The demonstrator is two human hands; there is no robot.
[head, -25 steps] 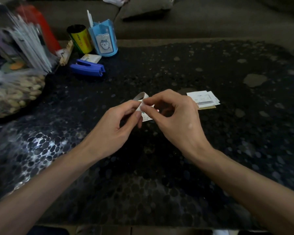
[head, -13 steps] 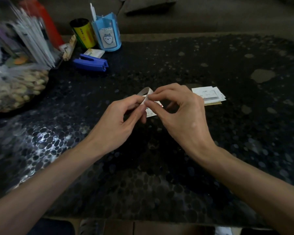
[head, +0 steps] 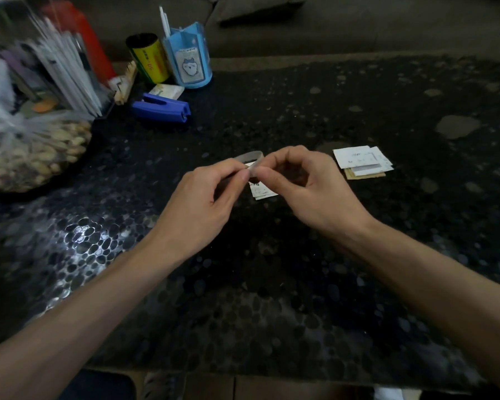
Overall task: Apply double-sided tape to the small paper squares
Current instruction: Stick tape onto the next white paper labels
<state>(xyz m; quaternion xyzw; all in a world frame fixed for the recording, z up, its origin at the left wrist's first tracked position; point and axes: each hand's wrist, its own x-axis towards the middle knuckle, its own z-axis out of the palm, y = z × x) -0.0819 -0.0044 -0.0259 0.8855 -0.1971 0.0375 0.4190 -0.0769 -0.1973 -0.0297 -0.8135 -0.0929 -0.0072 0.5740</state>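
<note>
As the tape strip (head: pixel 250 156) was pinched by curled fingers (head: pixel 238 176) of the left hand (head: pixel 202 197) and right hand (head: pixel 309 189), the paper square (head: pixel 262 192) just below was uncovered further; sticking was judged unfinished.

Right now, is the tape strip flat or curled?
Curled. The tape strip arches in a loop beyond the fingertips. Its end is pinched between the left hand and the right hand, over a paper square.
</note>
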